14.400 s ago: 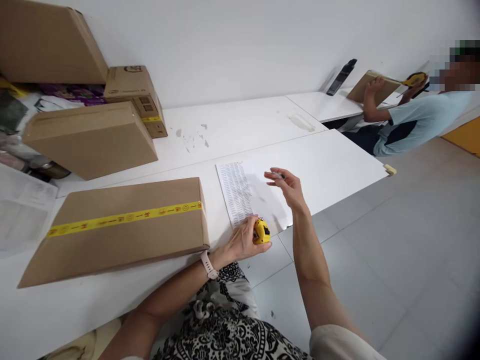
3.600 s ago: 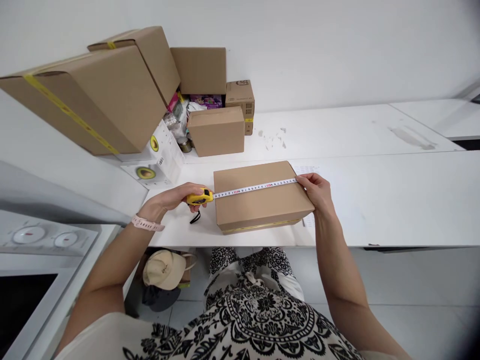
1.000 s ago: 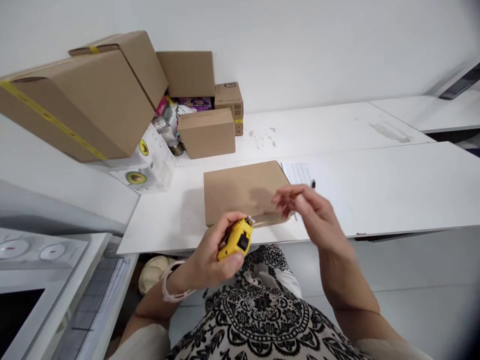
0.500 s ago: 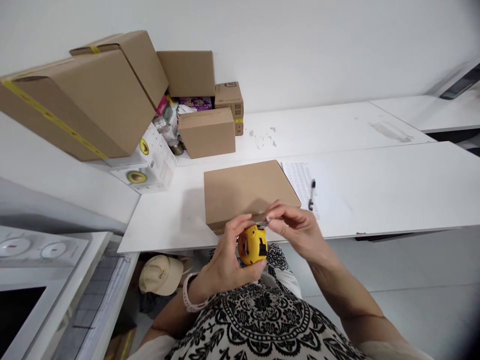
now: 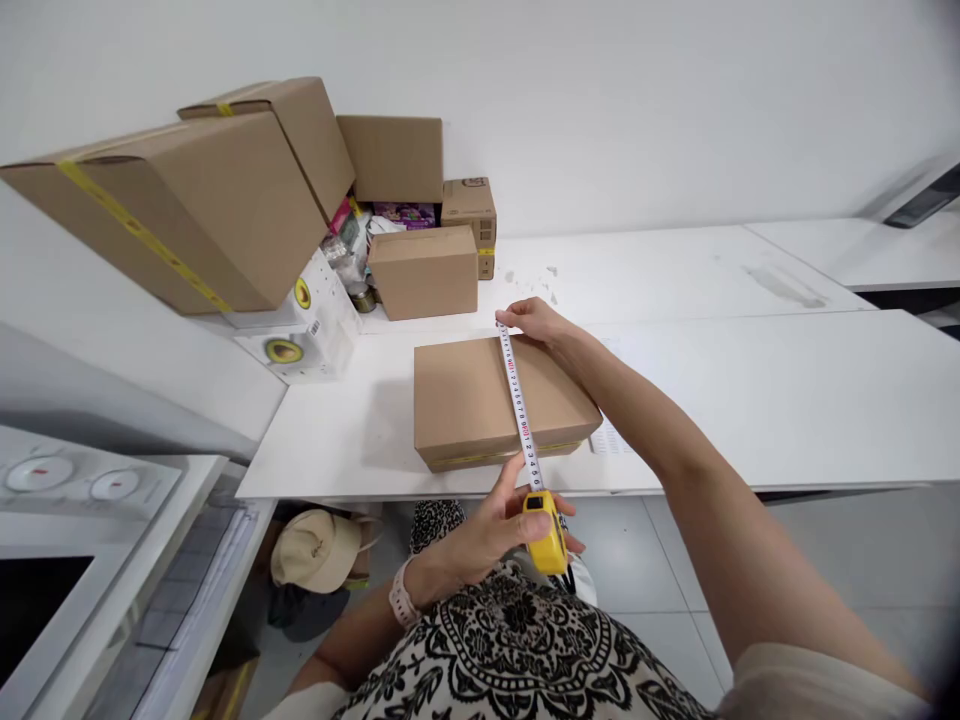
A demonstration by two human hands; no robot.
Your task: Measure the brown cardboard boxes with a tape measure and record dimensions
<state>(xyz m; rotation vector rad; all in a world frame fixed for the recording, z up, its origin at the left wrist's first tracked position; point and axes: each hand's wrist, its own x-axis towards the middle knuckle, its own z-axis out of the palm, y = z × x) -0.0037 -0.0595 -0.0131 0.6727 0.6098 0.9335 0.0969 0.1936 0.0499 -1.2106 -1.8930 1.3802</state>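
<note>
A flat cardboard box (image 5: 469,400) lies on the white table (image 5: 750,400) in front of me. My left hand (image 5: 491,530) grips a yellow tape measure (image 5: 546,530) just off the table's near edge. Its white tape (image 5: 517,400) runs across the box top from front to back. My right hand (image 5: 536,320) pinches the tape's end at the box's far edge. A printed sheet (image 5: 611,438) peeks out under my right forearm.
Several cardboard boxes (image 5: 225,200) are piled at the back left against the wall, with a white avocado-printed carton (image 5: 300,325) below them. A white appliance (image 5: 67,520) stands at the left. A beige cap (image 5: 315,550) lies under the table.
Half a second ago both hands held the tape measure near my lap. Since then my right hand has drawn the tape out to the box's far edge, front to back.
</note>
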